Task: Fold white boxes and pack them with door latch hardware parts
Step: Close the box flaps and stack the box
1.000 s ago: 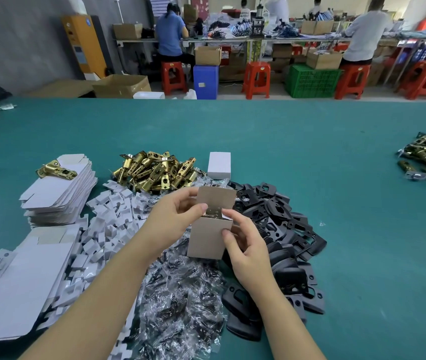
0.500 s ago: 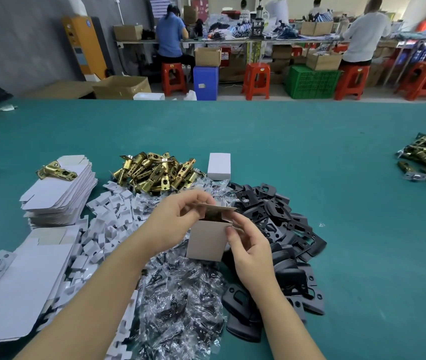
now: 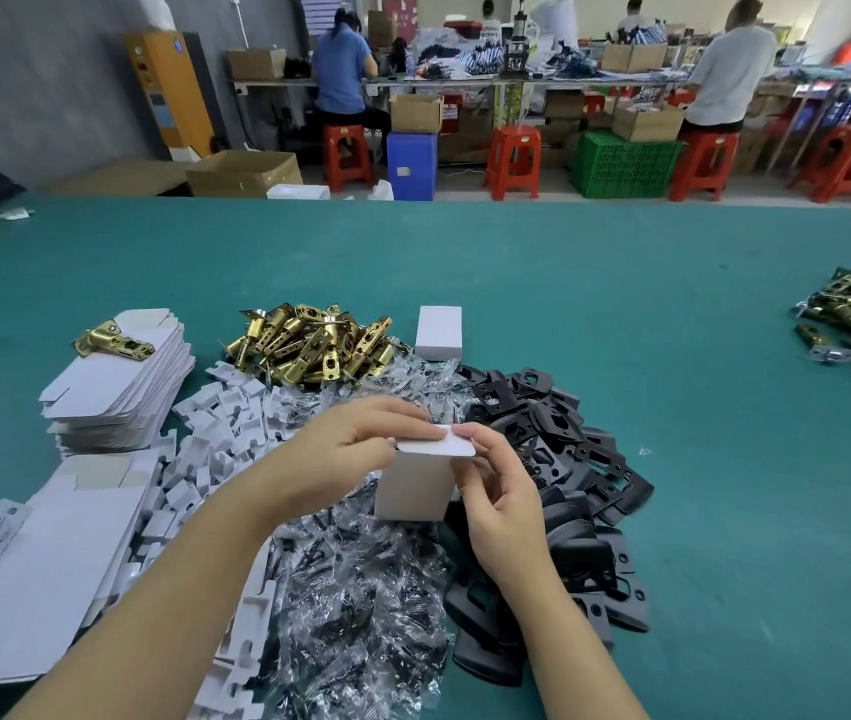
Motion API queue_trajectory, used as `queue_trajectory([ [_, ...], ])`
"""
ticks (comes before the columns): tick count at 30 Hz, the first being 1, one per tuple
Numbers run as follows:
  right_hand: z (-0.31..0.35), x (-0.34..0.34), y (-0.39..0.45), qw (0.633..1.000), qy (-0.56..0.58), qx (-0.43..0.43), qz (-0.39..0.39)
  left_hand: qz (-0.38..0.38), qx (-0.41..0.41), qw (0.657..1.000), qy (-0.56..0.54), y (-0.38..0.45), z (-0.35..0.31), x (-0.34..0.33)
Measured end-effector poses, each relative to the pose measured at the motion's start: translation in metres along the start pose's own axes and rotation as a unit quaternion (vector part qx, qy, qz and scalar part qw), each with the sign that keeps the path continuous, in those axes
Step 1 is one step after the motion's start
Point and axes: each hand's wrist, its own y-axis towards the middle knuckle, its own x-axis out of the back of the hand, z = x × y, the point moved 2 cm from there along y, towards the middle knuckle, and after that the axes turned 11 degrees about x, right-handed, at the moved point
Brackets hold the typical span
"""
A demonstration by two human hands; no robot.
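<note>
I hold the white box (image 3: 413, 485) upright just above the heap of clear plastic bags (image 3: 361, 589), and every other place here I give from that box. My left hand (image 3: 345, 449) comes in from its left side, fingers curled over the top lid flap (image 3: 436, 448) and pinching its far edge; my right hand (image 3: 496, 491) is at the right side, thumb and forefinger pinching the flap's right corner while the other fingers curl along the box wall. Both hands are gripping the box, then — neither is free.

The box is thin white card, so I judge it light and stiff only along its creases; the flat walls would dent under a hard squeeze. If parts are already inside — I cannot see in — the weight would sit low and make it bottom-heavy. The best hold looks to be the vertical edges and corners, with the flap guided by its front edge so the tuck tab slides in rather than crumpling. The card looks smooth but not slippery.

Beyond the box lie the brass latches (image 3: 314, 343) and a finished closed box (image 3: 439, 332); to its right, the black strike plates (image 3: 558, 459); to its left, small white card inserts (image 3: 215, 428) and a stack of flat box blanks (image 3: 117, 376) on the green table (image 3: 621, 314).
</note>
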Motion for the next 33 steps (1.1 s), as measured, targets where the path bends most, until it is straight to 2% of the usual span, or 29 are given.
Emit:
queue_trajectory([
  [4, -0.004, 0.002, -0.002, 0.999, 0.028, -0.014, 0.010, -0.045, -0.026, 0.997, 0.058, -0.002, 0.007, -0.005],
  [7, -0.003, 0.003, -0.003, 0.998, 0.057, -0.018, 0.012, -0.077, -0.040, 0.994, 0.064, 0.000, 0.010, -0.010],
  [20, 0.001, -0.003, -0.002, 1.000, -0.004, -0.010, 0.013, -0.091, -0.050, 0.979, 0.176, 0.000, 0.020, -0.007],
  [25, 0.000, -0.001, -0.002, 0.999, -0.051, 0.000, 0.011, -0.081, -0.059, 0.977, 0.186, 0.000, 0.019, -0.007],
  [29, 0.001, -0.002, -0.001, 0.996, -0.079, 0.014, 0.026, -0.078, -0.051, 0.986, 0.141, -0.002, 0.019, -0.003],
  [33, 0.002, -0.004, -0.001, 0.994, -0.100, 0.021, 0.038, -0.068, 0.001, 0.998, -0.002, -0.006, 0.025, 0.001],
])
